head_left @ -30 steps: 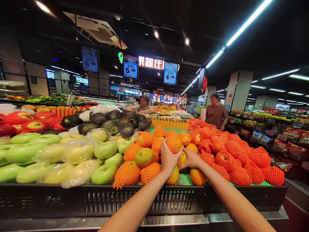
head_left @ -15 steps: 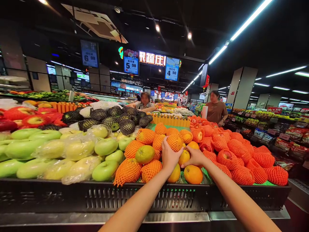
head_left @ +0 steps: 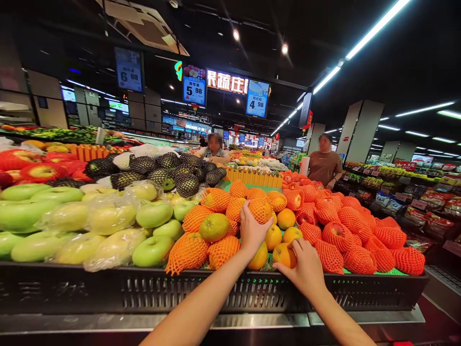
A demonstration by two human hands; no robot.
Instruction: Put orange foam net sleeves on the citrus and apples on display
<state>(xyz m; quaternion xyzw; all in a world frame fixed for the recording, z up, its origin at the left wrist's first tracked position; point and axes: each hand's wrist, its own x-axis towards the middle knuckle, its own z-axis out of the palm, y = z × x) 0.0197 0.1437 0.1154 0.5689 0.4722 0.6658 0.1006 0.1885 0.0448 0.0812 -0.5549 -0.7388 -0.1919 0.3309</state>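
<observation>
My left hand [head_left: 251, 228] is curled around an orange in an orange foam net [head_left: 260, 209], at the edge of a pile of similar netted fruit. Lower and to the right, my right hand [head_left: 306, 262] grips a bare orange [head_left: 284, 255] in the front row, thumb on its near side and fingers over its right. More bare oranges lie between and behind my hands, among them one orange [head_left: 273, 237] beside my left thumb and another orange [head_left: 286, 218] farther back. A bare yellow-green fruit [head_left: 214, 227] rests on the netted ones left of my left hand.
Green apples [head_left: 153, 250] and bagged pale fruit [head_left: 112, 214] fill the left side, with black-netted fruit [head_left: 187, 179] behind. Red-netted apples [head_left: 355, 226] are heaped at right. A black slatted rim [head_left: 216, 290] runs along the front. Two people stand beyond the display, one in a brown shirt [head_left: 324, 166].
My right hand has moved down and towards me, from the oranges beside my left hand to the front orange. My left hand stays on the netted orange. The view has shifted slightly.
</observation>
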